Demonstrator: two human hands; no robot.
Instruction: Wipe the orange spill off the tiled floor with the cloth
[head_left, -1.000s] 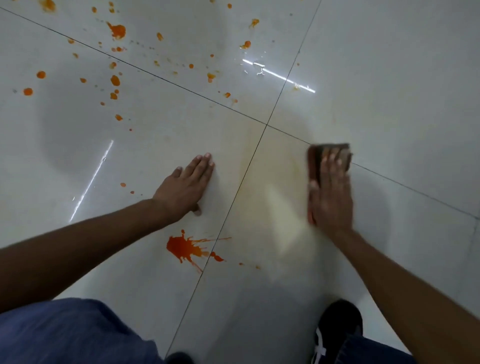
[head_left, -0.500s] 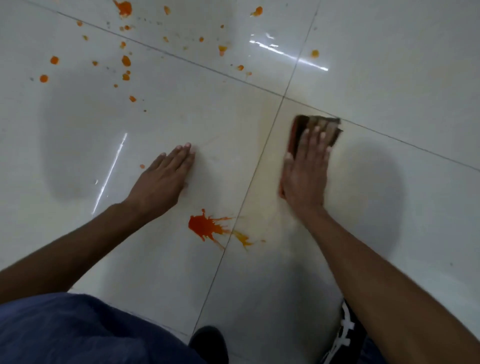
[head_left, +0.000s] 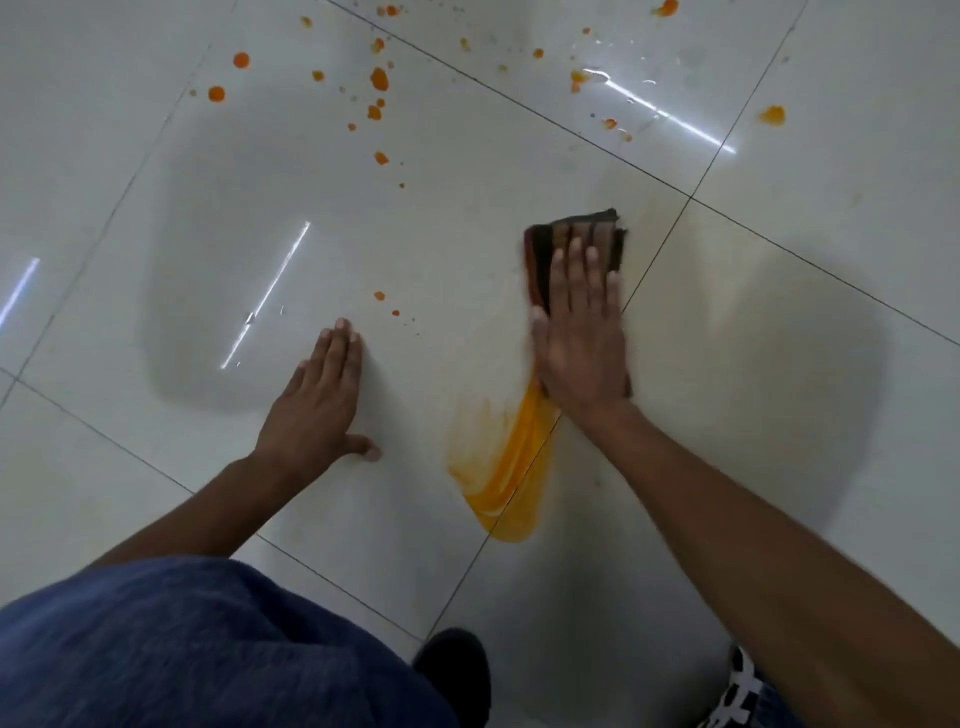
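A folded brown cloth (head_left: 571, 234) lies flat on the pale tiled floor (head_left: 779, 322), and my right hand (head_left: 582, 332) presses on it with straight fingers. Just behind that hand a wet orange smear (head_left: 506, 473) runs down along a tile joint. My left hand (head_left: 322, 400) rests flat on the tile to the left, fingers straight, holding nothing. Several orange drops (head_left: 379, 79) dot the tiles farther ahead, with two small drops (head_left: 380, 295) near the left hand's fingertips.
My knee in blue fabric (head_left: 197, 644) fills the lower left. A black shoe (head_left: 457, 670) and a black-and-white shoe (head_left: 737, 691) stand at the bottom. Bright light reflections (head_left: 267, 296) streak the glossy tiles.
My right hand slid the cloth back over the orange splat and forward again, turning the splat into a long orange smear. The left hand stays flat on the floor.
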